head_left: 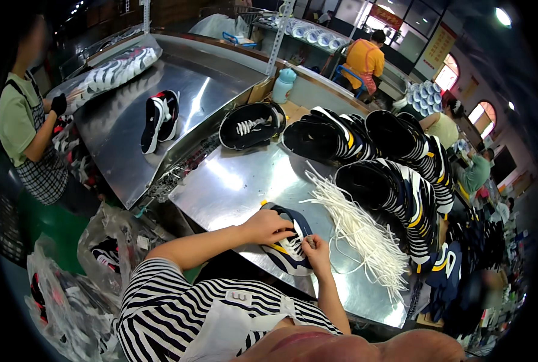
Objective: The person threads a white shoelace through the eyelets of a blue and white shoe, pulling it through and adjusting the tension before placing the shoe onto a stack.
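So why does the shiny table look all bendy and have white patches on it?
In the head view, the fisheye lens bends the metal table edges toward the rim; the white patches are glare from ceiling lights; corners go black; the far-right edge is blurry, while the left hand, right hand and shoe upper stay sharp.
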A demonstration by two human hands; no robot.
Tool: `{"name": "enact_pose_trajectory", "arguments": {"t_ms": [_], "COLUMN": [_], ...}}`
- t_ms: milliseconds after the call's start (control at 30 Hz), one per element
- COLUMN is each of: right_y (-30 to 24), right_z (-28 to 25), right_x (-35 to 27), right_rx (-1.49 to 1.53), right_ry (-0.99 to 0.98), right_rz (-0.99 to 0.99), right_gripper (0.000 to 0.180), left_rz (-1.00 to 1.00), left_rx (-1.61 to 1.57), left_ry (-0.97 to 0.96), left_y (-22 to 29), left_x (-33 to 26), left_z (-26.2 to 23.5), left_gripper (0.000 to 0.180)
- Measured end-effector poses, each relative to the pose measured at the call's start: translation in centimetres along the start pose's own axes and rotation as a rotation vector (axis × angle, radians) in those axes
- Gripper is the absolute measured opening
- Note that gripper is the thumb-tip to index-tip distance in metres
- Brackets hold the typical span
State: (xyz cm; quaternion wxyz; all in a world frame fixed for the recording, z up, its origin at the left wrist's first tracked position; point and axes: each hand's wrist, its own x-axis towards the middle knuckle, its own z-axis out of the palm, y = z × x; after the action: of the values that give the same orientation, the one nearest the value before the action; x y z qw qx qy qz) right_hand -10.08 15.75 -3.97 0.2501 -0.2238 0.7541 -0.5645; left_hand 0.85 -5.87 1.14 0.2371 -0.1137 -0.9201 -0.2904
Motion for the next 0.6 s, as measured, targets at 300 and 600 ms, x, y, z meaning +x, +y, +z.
{"name": "enact_pose_trajectory", "arguments": {"t_ms": [300, 600], "right_y": [-0.6, -3.0], "right_z": [1.3, 2.9], "right_x": [0.5, 1.9], "right_rx": [-0.025, 0.457], "right_ry": [-0.039, 0.072], "right_rz": [-0.004, 0.061], "right_gripper": [0.016, 0.012], "left_rz": [-0.957, -0.595], "left_rx": [-1.266, -0.522], "left_ry": [0.417, 0.211], "left_y": [4.0, 0.9], "left_x": [-11.2, 3.1], "left_z": [3.3, -9.1], "left_gripper": [0.063, 0.030]}}
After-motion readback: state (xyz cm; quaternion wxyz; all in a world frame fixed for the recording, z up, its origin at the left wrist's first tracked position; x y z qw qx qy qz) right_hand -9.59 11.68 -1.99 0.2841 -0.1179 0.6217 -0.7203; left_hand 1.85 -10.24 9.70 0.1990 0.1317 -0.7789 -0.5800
